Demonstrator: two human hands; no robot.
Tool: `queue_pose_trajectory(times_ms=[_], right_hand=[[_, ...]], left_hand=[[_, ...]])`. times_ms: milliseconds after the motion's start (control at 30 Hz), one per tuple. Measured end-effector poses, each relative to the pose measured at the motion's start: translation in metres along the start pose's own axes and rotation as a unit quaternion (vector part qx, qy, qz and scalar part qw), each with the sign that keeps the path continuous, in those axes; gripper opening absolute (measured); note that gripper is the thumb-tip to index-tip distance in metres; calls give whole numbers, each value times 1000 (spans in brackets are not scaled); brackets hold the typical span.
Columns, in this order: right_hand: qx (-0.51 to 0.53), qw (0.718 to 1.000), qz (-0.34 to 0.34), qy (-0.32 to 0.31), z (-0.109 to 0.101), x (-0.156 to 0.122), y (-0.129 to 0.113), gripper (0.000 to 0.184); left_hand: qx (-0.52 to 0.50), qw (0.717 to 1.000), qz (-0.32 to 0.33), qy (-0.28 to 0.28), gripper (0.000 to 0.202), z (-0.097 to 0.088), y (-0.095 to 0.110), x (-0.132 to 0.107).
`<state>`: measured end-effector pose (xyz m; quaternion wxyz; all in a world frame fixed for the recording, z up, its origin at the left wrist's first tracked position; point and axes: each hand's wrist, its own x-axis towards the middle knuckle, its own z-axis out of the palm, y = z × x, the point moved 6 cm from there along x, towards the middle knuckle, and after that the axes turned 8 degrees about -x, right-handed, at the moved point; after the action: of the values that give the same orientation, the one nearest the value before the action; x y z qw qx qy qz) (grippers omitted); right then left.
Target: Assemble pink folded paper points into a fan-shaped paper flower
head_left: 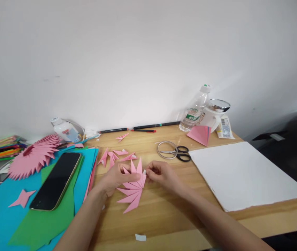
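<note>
Pink paper fan piece point(132, 190) sits on the wooden desk point(164, 216) right in front of me. My left hand point(115, 179) presses down on it, fingers pinching the folds, and my right hand point(161, 174) nips its edge. Behind them I see loose pink spikes point(115, 155), then scissors point(174, 152), and a water bottle point(194, 109) by the wall.

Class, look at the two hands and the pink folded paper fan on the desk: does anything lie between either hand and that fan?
Nothing visible does. The left hand rests directly on the pink paper fan, and the right hand pinches its upper edge. The loose pink folded pieces and the scissors lie farther back on the desk, clear of both hands.
</note>
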<state>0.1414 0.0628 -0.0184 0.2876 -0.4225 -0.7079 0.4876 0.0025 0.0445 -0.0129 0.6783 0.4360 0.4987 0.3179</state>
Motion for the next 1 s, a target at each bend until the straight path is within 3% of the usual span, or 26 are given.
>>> queue_pose_trajectory(times_ms=[233,367,433,500,600,700,800,867,900,967,1000], right_hand=[[96,994,-26,46,-5,-2,-3,13],[139,987,-43,67,-12,-3,-9,19],[166,983,-66,46,-14,-5,-16,24],[191,977,-91,-29,-11,-8,-25,28],[215,953,-92,-192,4,-17,-32,29],[224,919,-40,-322,23,-30,-27,30],[204,892,12,-404,41,-39,-17,33],[166,909,19,-382,45,-35,-8,27],[135,933,11,-334,43,-29,-4,26],[48,986,-28,-158,29,-13,4,23],[-6,996,-59,-62,20,-7,6,20]], left_hand=[[-107,991,25,79,28,-13,4,-1],[-207,969,67,116,26,-20,13,-3],[-255,950,94,152,26,-30,16,-4],[-316,922,131,180,25,-40,20,-6],[-404,874,155,220,17,-52,22,-10],[-472,826,165,260,8,-59,23,-15],[-513,804,174,247,4,-59,24,-16],[-521,804,179,225,3,-58,24,-15],[-523,804,184,217,3,-59,24,-15],[-523,805,189,208,2,-60,24,-14],[-521,806,189,208,2,-61,23,-13]])
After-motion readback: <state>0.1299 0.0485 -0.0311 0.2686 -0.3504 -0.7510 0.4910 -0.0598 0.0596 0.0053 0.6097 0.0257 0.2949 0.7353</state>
